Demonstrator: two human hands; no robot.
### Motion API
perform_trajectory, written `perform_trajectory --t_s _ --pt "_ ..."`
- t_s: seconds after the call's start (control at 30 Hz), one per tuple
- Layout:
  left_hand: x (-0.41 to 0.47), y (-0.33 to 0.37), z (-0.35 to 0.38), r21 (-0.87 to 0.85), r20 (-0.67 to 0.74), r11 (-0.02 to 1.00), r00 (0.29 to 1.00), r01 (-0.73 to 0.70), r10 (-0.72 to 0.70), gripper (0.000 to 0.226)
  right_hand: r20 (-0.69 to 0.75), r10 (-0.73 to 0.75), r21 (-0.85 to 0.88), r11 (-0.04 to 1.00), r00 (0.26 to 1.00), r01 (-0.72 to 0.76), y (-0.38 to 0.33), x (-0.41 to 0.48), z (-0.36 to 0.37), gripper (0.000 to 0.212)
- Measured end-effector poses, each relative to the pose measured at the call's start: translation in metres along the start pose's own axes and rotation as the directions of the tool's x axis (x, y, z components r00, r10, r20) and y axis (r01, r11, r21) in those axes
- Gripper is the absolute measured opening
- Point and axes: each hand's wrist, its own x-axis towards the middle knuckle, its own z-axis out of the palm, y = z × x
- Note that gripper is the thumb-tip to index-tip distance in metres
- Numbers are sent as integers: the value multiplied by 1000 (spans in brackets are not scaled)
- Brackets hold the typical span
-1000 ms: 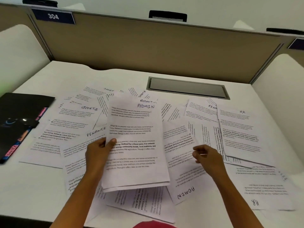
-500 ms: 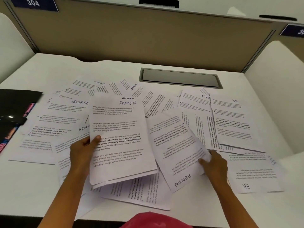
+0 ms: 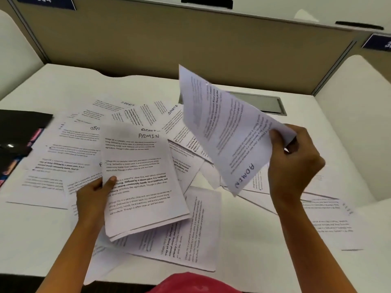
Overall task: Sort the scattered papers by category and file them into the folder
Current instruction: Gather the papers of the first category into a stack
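My left hand grips a small stack of ADMIN papers by its left edge, thumb on top, just above the desk. My right hand pinches the edge of a single ADMIN sheet and holds it up in the air, upside down, over the middle of the desk. Several loose printed sheets marked SPORTS and other headings lie scattered on the white desk. A black folder lies at the far left edge, partly cut off.
A grey cable hatch is set into the desk at the back, partly hidden by the lifted sheet. Tan partition walls close the back, and white side panels flank the desk. A red garment shows at the bottom edge.
My right hand reached to the upside-down ADMIN sheet on the desk, took hold of it and lifted it up. My left hand kept the ADMIN stack and shifted slightly left.
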Motion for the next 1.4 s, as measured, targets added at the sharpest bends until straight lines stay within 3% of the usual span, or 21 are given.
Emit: perform_trajectory --t_s 0.07,0.13,0.17,0.23,0.27,0.33,0.37,0.43,0.53,0.6,0.73,0.87,1.1,1.2,1.4 --pt "-2 -1 1 -11 39 1000 999 0 0 31 70 210 120 969 975 -217 5 6 11 19" --pt "0 0 3 -33 69 999 998 5 -2 29 286 405 226 852 868 -472 17 14 24 19" --pt "1 1 4 -27 87 1000 996 0 2 27 412 438 247 790 799 -561 22 17 32 20" --pt "3 2 6 8 100 1000 995 -22 21 17 583 416 175 775 698 -608 31 19 49 21" --pt "4 1 7 21 98 999 994 -49 47 16 631 406 116 793 661 -598 33 19 59 21" --pt "4 -1 9 34 126 996 989 -80 75 52 703 380 37 825 601 -564 34 19 80 18" --pt "4 1 11 51 156 996 985 -77 68 60 736 353 4 851 578 -525 34 21 90 16" --pt "7 4 15 93 180 993 982 -78 60 52 816 267 -67 925 513 -374 35 31 109 15" --pt "13 9 20 100 305 988 949 -119 83 18 914 117 -77 990 388 -117 29 50 132 15" --pt "11 9 23 109 396 987 916 -115 63 17 944 33 -39 999 327 9 20 55 147 18" --pt "8 5 33 62 436 998 900 -30 0 21 970 -45 -1 981 237 192 -5 41 179 13" --pt "7 0 40 123 462 992 885 -3 -54 25 964 -65 8 976 257 218 -11 0 210 12" --pt "15 -6 52 353 330 936 936 -3 -122 39 924 -2 -18 999 382 48 -7 -56 236 22" --pt "18 -7 51 477 377 868 924 -138 -60 33 885 -17 31 999 466 -24 -5 -64 237 24" --pt "19 -5 40 449 311 871 949 -201 58 28 722 42 8 998 691 -70 26 -59 209 32"
